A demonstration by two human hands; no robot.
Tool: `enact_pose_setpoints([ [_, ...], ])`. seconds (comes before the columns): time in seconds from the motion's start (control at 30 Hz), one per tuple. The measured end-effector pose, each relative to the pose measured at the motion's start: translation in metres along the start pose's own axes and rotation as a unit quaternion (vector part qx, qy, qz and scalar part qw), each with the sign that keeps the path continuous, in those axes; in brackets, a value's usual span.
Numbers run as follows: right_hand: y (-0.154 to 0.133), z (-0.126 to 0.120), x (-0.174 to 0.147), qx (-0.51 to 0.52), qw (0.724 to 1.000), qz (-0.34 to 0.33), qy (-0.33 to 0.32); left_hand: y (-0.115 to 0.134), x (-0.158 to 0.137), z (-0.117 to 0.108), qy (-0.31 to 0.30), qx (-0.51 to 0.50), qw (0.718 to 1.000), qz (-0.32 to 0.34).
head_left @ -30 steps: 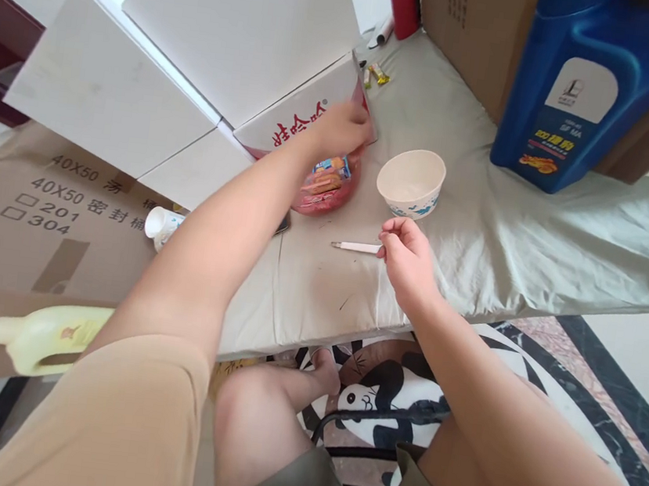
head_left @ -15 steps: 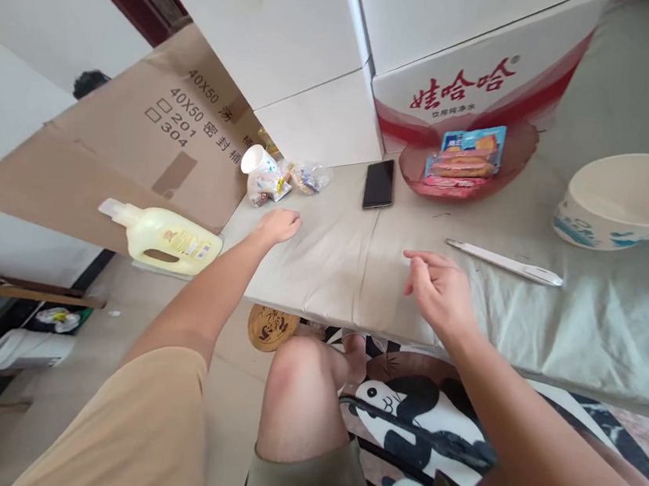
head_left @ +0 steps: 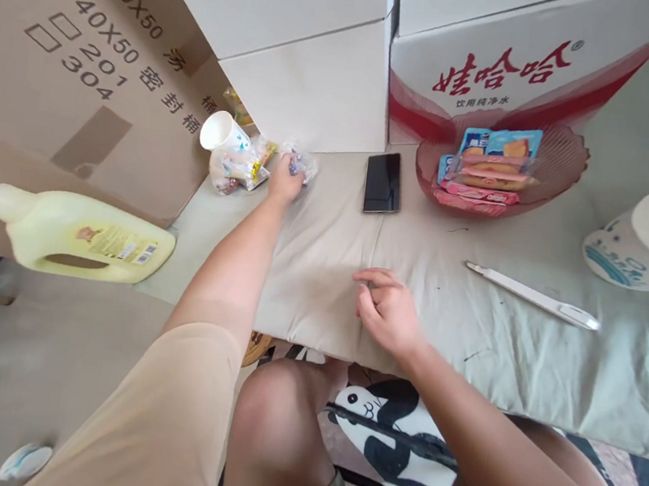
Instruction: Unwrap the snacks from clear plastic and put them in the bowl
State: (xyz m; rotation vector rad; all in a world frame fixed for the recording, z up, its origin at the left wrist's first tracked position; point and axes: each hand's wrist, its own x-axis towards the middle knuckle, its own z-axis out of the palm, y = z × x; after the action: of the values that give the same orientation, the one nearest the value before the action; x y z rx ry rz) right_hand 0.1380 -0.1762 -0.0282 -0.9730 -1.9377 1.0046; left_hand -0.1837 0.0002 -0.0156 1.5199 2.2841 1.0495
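Note:
My left hand (head_left: 285, 181) reaches to the back of the cloth-covered surface, its fingers closed on a crumpled clear plastic wrapper (head_left: 306, 165). Just left of it lie more crumpled wrappers (head_left: 237, 170) and a white paper cup (head_left: 223, 133) tipped on its side. Over the middle of the cloth, my right hand (head_left: 388, 310) is empty, with the index finger stretched out and the thumb apart from it. A black phone (head_left: 383, 183) lies flat beyond the right hand.
A pinkish glass bowl (head_left: 558, 173) holds several packaged snacks. A white knife-like tool (head_left: 531, 294) and a large paper tub (head_left: 624, 260) are at right. A yellow bottle (head_left: 124, 238) lies at left by a cardboard box (head_left: 154, 135). White boxes (head_left: 307, 99) stand behind.
My left hand has moved forward from the bare cloth onto the clear wrapper and closed on it. My right hand has shifted slightly left. The view has turned and come closer.

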Motion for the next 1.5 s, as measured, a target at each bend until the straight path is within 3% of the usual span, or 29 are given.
enact_pose_setpoints([
  [0.07,0.001,0.001,0.003,0.009,1.000,0.004,-0.002,0.009,-0.011,-0.001,0.035,-0.048,0.997,-0.041],
  [0.13,0.000,-0.003,0.003,0.020,1.000,0.015,0.005,0.022,-0.032,-0.014,0.033,-0.158,0.984,-0.081],
  [0.23,-0.004,-0.014,0.002,0.064,0.997,0.043,0.018,0.046,-0.081,-0.040,-0.046,-0.353,0.924,-0.138],
  [0.33,-0.007,-0.030,0.001,0.152,0.982,0.106,0.038,0.075,-0.144,-0.050,-0.144,-0.467,0.859,-0.150],
  [0.47,-0.002,-0.059,0.002,0.317,0.928,0.169,0.103,0.118,-0.228,-0.022,-0.257,-0.525,0.797,-0.151],
  [0.6,0.006,-0.085,-0.005,0.410,0.897,0.120,0.113,0.155,-0.282,0.017,-0.300,-0.516,0.788,-0.152],
  [0.73,0.017,-0.106,-0.016,0.419,0.892,0.094,0.139,0.170,-0.288,0.040,-0.308,-0.477,0.814,-0.118],
  [0.97,0.030,-0.125,-0.016,0.335,0.920,0.100,0.175,0.171,-0.264,0.071,-0.306,-0.388,0.869,0.019],
  [1.1,0.027,-0.123,-0.010,0.262,0.946,0.103,0.161,0.173,-0.260,0.072,-0.326,-0.362,0.873,0.034],
  [1.27,0.019,-0.124,-0.012,0.219,0.957,0.084,0.173,0.178,-0.262,0.064,-0.346,-0.332,0.876,0.053],
  [1.37,0.017,-0.126,-0.019,0.206,0.959,0.067,0.183,0.180,-0.262,0.061,-0.354,-0.327,0.874,0.061],
  [1.5,0.022,-0.129,-0.026,0.230,0.946,0.097,0.206,0.180,-0.259,0.059,-0.379,-0.304,0.871,0.067],
])
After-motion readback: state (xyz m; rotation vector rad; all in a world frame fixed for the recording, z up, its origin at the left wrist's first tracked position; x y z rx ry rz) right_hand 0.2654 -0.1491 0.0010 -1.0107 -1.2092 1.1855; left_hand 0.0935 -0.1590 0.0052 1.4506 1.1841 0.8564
